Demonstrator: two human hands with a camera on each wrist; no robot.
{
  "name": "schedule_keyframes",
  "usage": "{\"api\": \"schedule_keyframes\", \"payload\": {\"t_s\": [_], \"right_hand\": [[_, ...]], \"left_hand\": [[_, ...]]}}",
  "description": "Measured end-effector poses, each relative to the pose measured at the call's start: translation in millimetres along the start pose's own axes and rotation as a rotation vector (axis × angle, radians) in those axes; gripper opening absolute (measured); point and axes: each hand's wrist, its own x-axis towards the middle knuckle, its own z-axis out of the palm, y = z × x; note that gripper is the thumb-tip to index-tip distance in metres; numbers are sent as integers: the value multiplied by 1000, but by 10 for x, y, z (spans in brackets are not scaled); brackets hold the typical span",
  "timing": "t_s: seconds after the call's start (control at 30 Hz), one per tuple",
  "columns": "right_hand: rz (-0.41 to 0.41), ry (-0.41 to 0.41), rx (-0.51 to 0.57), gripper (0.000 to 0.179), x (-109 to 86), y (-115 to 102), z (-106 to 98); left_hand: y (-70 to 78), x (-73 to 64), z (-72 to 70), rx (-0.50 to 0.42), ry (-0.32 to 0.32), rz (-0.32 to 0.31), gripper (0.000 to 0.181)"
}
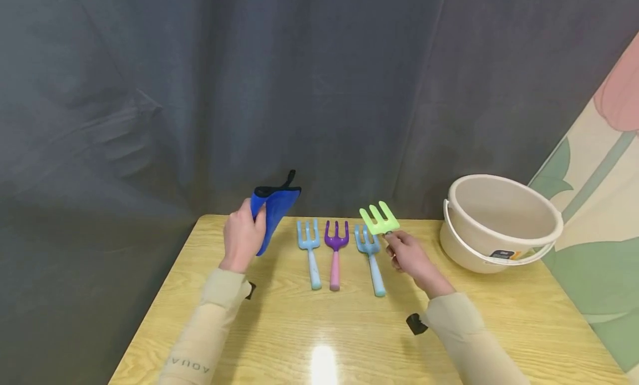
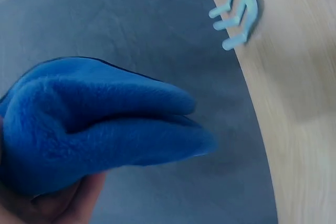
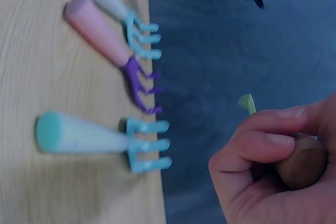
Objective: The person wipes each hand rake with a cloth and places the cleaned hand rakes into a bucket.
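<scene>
My left hand grips a folded blue cloth with black edging and a small black loop, held up over the table's far left. In the left wrist view the cloth looks fluffy and doubled over. My right hand holds a toy garden fork with light green tines, raised above the table; the right wrist view shows its brown handle end inside the curled fingers. Between the hands lie a light blue fork, a purple fork with a pink handle and another blue fork.
A cream bucket with its handle hanging down in front stands at the right of the wooden table. Dark grey curtain hangs behind the far edge. At the right is a flower-patterned cloth.
</scene>
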Motion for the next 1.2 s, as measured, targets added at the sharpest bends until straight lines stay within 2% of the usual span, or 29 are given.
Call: {"api": "schedule_keyframes", "payload": {"t_s": [0.23, 0.37, 0.53, 0.67, 0.77, 0.87, 0.93, 1.03, 1.2], "right_hand": [[-46, -85, 32, 22, -157, -148, 216], [-94, -141, 28, 22, -243, -272, 357], [-140, -208, 4, 21, -353, -434, 505], [-165, -235, 10, 24, -409, -518, 582], [-181, -240, 14, 28, -437, -549, 624], [-194, -239, 14, 27, -471, -575, 654], [-202, -228, 12, 27, -495, -589, 663], [-213, -205, 23, 28, -523, -616, 667], [-232, -148, 9, 25, -544, -656, 660]], "left_hand": [[191, -33, 10, -103, 120, 87, 27], [365, -47, 0, -163, 146, 130, 20], [621, -103, 35, -204, 151, 227, 14], [791, -183, 137, -227, 105, 335, 19], [854, -245, 212, -263, 21, 415, 35], [860, -288, 257, -292, -61, 454, 54], [851, -302, 270, -288, -92, 462, 60], [853, -310, 280, -256, -117, 487, 57], [923, -386, 296, -230, -151, 564, 46]]}}
